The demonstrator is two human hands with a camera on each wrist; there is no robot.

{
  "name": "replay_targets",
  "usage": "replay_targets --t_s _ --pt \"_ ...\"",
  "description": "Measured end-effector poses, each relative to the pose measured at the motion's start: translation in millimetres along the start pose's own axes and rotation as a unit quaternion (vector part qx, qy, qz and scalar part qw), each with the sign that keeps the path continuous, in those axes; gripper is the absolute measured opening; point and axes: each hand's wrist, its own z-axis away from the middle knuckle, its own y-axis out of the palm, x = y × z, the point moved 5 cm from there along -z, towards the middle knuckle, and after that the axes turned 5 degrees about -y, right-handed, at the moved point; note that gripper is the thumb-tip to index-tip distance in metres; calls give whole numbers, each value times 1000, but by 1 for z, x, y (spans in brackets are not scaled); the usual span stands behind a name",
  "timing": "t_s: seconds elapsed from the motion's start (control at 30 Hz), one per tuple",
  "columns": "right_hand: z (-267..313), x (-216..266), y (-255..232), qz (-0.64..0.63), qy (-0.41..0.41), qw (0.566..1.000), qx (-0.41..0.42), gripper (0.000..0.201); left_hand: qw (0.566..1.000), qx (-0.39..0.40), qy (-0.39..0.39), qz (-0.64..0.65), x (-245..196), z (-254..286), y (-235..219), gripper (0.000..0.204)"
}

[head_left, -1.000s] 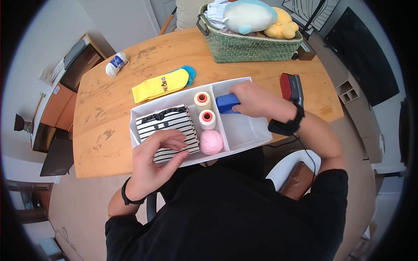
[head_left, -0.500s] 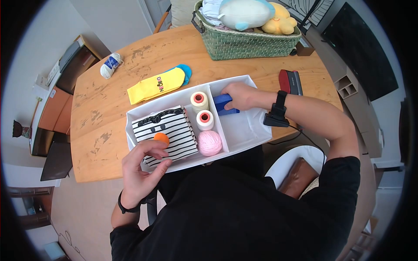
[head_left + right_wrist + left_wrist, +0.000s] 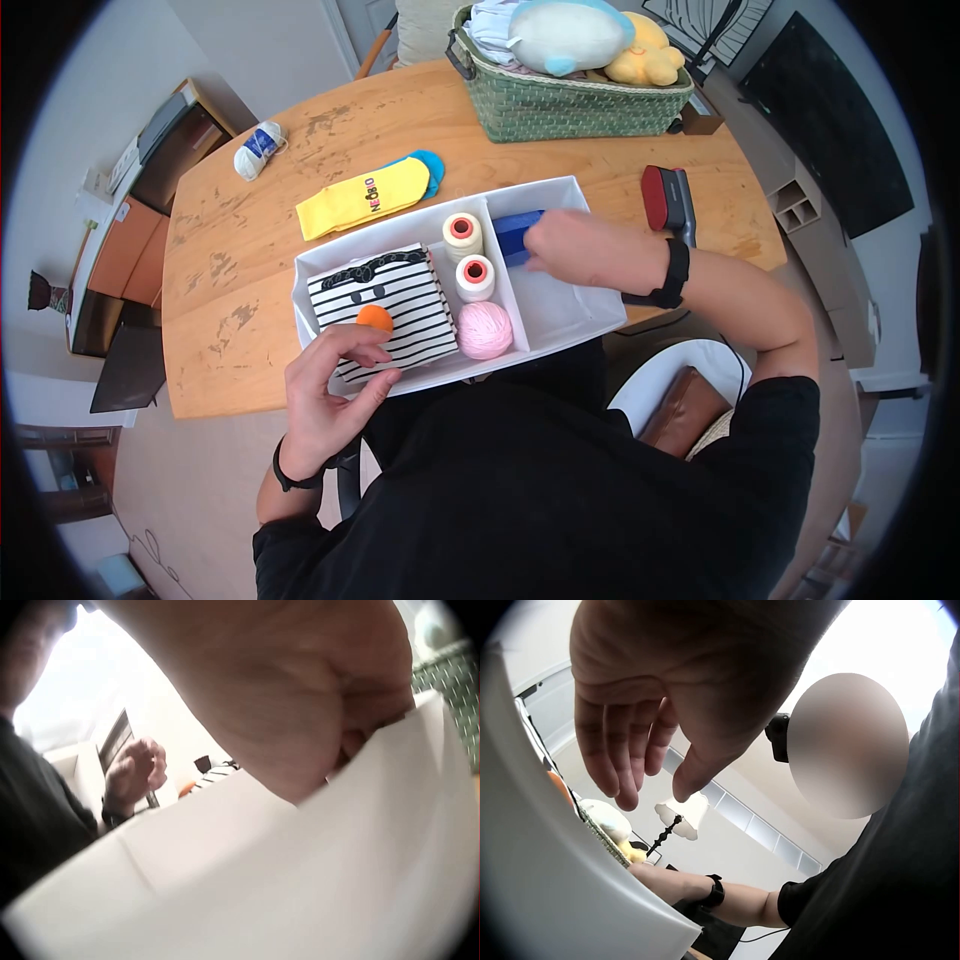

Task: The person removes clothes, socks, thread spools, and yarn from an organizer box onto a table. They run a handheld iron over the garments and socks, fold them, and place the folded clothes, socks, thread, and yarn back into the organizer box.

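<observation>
My right hand [image 3: 590,248] reaches into the right compartment of a white divided box [image 3: 565,335]. Its curled fingers hold the right end of a blue, block-like object [image 3: 513,235], which lies against the divider near the far wall. The wrist hides part of the grip; in the right wrist view the box wall covers the fingertips. My left hand [image 3: 330,380] hovers with loosely bent fingers over the near left corner of a folded black-and-white striped garment [image 3: 410,315] with an orange patch [image 3: 375,319]. Nothing is between its thumb and fingers.
Beside the garment stand two thread spools [image 3: 462,237] and a pink yarn ball [image 3: 485,330]. Beyond the box lie yellow socks [image 3: 350,195], white yarn [image 3: 260,150] and a red-and-black device [image 3: 668,200]. A green basket [image 3: 580,110] of plush toys stands at the back.
My right hand has shifted right along the blue object, which has stayed near the divider and turned slightly. The left hand has drawn left and nearer, uncovering the orange patch.
</observation>
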Motion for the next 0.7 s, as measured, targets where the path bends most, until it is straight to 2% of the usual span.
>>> replay_targets --t_s 0.03,0.07,0.2,0.3,0.37,0.43,0.5,0.53,0.6,0.7 --pt "0 -2 17 -57 -3 996 67 27 1000 4 5 -8 -2 0 -1 37" --pt "0 -5 30 -88 -1 993 75 18 1000 8 10 -16 -4 -1 -2 37" --pt "-6 -15 42 -69 -50 996 37 18 999 10 10 -45 -15 -7 -14 30" --pt "-7 -12 36 -44 -38 996 69 21 995 13 29 -99 -19 -20 -36 26" --pt "1 -1 12 -57 16 989 135 21 989 -52 35 -134 -8 -37 -68 20" --pt "3 9 -14 -84 1 990 116 20 990 -83 13 -110 22 -61 -102 16" --pt "2 14 -39 -161 34 982 90 21 992 -81 -59 -77 63 -94 -129 15" --pt "1 15 -44 -160 29 983 90 21 988 -56 -79 -117 78 -112 -135 17" --pt "-2 13 -57 -169 2 985 18 20 976 11 -94 -194 110 -153 -137 21" --pt "-7 19 -64 -207 9 978 1 19 956 124 -75 -255 153 -206 -107 31"
